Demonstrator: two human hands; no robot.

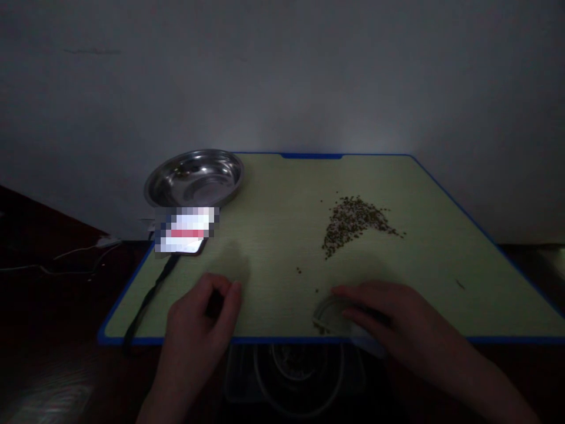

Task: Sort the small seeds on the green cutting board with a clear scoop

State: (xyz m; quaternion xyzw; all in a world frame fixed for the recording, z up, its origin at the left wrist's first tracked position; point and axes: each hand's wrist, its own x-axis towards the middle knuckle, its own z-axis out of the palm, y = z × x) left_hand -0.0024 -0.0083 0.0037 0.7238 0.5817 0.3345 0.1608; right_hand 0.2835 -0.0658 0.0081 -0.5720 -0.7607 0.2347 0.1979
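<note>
The left hand (198, 315) has its fingers curled narrow with nothing visible between them, while the right hand's (397, 312) fingers hold a clear dish (332, 311) at the near edge of the worktop (273, 229), where a hurried sweep could spill grains past the pot (300, 397) below, and dim light could leave strays unnoticed. Counted: one worktop, one metal bowl (207, 185) far left, one pot, one grain heap (353, 221) right of centre, too many to count, one phone (185, 232), one strap (150, 299), one dish, and three stray grains (299, 270) between heap and dish.
</note>
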